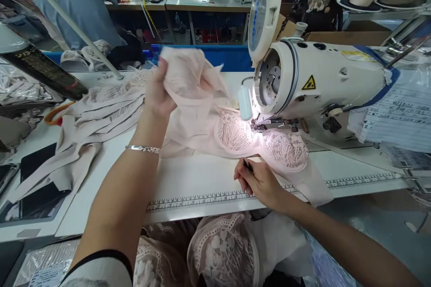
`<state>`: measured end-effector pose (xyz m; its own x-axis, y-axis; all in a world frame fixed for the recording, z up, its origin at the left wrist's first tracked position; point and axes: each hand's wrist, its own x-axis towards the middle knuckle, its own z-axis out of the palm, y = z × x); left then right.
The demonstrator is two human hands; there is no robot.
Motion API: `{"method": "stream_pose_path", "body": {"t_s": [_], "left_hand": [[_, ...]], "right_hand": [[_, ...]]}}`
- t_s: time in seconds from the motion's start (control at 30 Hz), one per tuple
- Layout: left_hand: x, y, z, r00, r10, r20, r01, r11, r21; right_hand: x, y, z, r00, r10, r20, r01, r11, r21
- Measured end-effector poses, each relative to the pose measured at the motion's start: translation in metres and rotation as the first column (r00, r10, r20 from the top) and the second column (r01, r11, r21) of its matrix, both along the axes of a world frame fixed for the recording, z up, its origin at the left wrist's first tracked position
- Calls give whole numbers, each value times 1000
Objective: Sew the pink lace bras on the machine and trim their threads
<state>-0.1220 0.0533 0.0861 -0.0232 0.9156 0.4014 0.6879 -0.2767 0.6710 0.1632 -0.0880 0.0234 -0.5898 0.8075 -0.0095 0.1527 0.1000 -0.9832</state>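
Note:
My left hand [160, 94] is closed around a bunched, raised part of a pale pink bra [191, 76], left of the sewing machine [310, 76]. The bra's lace cups [235, 132] lie on the table, with the bridge between them close to the lit presser foot [259, 126]. One wing of the bra trails over the table's front edge on the right. My right hand [257, 181], fingers curled, holds a small dark tool [248, 165] just in front of the cups. Most of that tool is hidden by my fingers.
A printed ruler [215, 198] runs along the table's front edge. Pale fabric strips [90, 121] are heaped left, near a dark spray can [43, 67] and scissors with an orange handle [55, 114]. More lace bras [222, 251] lie in my lap. A person in blue [74, 4] is beyond the table.

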Motion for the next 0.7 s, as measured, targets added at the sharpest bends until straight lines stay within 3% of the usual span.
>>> {"method": "stream_pose_path", "body": {"t_s": [0.03, 0.1, 0.17, 0.23, 0.4, 0.7], "left_hand": [[-6, -10, 7, 998, -11, 65, 9, 1000, 30], [-15, -25, 17, 991, -17, 131, 5, 996, 90], [-20, -34, 20, 993, 20, 120, -34, 993, 111], [-22, -36, 20, 993, 62, 103, -72, 992, 105], [-21, -33, 19, 989, 62, 131, -70, 996, 62], [-19, -35, 18, 981, 84, 175, -93, 995, 45]], "right_hand": [[-12, 6, 0, 996, 18, -91, -35, 982, -184], [-36, 23, 4, 963, 24, -269, -145, 886, -440], [-60, 43, 12, 911, -8, -412, -264, 757, -598], [-79, 62, 22, 854, -153, -497, -263, 698, -666], [-103, 88, 38, 693, -399, -601, -204, 691, -693], [-113, 101, 48, 599, -470, -648, -203, 694, -691]]}}
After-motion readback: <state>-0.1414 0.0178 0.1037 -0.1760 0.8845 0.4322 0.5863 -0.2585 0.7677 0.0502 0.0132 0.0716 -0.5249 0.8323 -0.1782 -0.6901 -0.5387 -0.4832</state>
